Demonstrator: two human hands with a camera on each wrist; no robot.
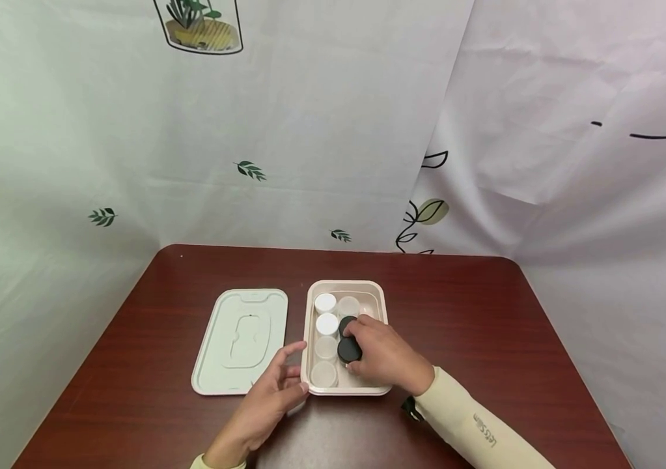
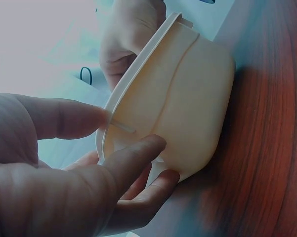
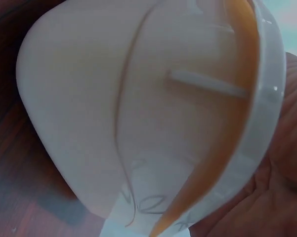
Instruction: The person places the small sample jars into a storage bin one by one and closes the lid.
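Observation:
A cream plastic bin (image 1: 344,391) stands on the table, holding several round jar-like items in rows. My right hand (image 1: 388,352) reaches inside and pinches a black round cap-like item (image 1: 349,350) between thumb and fingers. Just beyond it sits a second black round item (image 1: 346,325), partly covered by my fingers. White round items (image 1: 327,324) and translucent ones (image 1: 323,374) fill the left side. At the bin's near left corner, my left hand (image 1: 268,397) touches the rim with thumb and spread fingers; the left wrist view shows fingertips (image 2: 155,143) against the outer wall.
Left of the bin, a pale flat lid (image 1: 250,342) with rounded corners lies on the dark red table (image 1: 461,312). White patterned cloth (image 1: 333,117) hangs behind and along the sides. From the right wrist view, the bin's wall (image 3: 89,98) blocks my right fingers from sight.

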